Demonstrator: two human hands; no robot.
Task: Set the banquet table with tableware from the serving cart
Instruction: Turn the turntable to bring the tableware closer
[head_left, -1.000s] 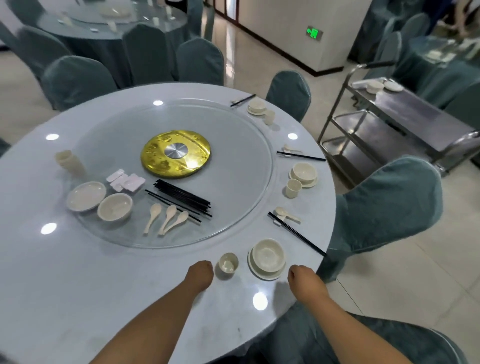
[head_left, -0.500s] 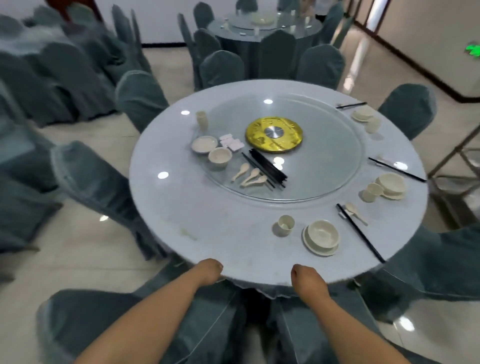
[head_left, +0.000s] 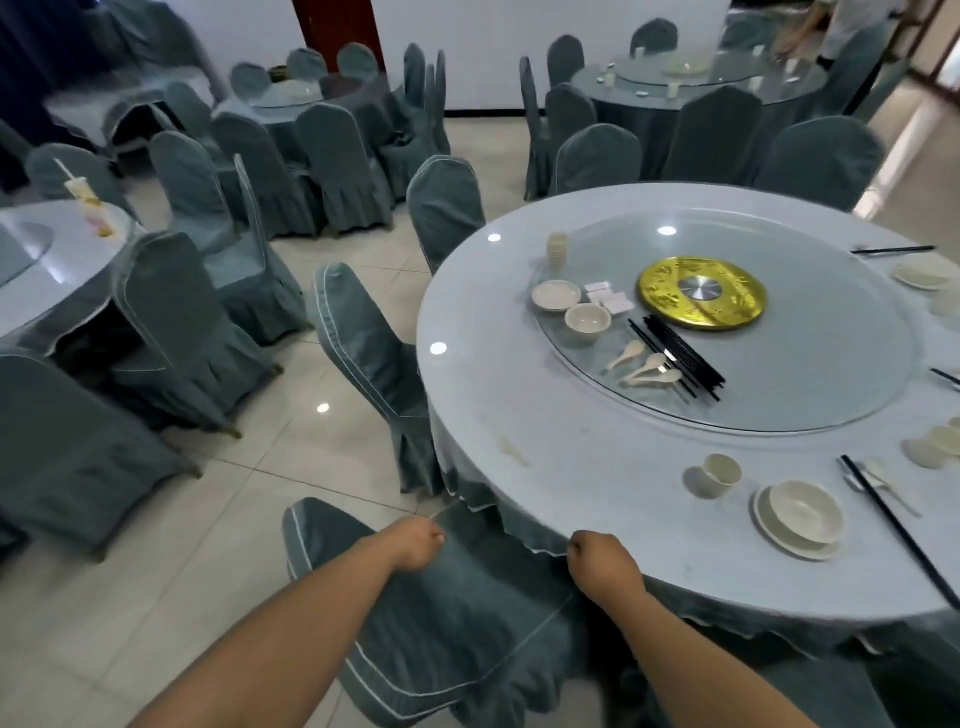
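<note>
The round banquet table fills the right side. On its glass turntable lie a plate, a bowl, three spoons, a bundle of black chopsticks and a stack of cups. One place setting sits at the near edge: a bowl on a plate, a cup, chopsticks. My left hand hovers over a chair, fingers curled, empty. My right hand is a fist at the table's rim, holding nothing.
A covered chair stands right under my hands; another chair is tucked at the table's left. More covered chairs and round tables crowd the left and far side. A person's arm shows at the far table.
The view has swung left round the table, so the table now sits to the right and the cart is out of sight. Both hands stay curled and empty, now at the table's edge.
</note>
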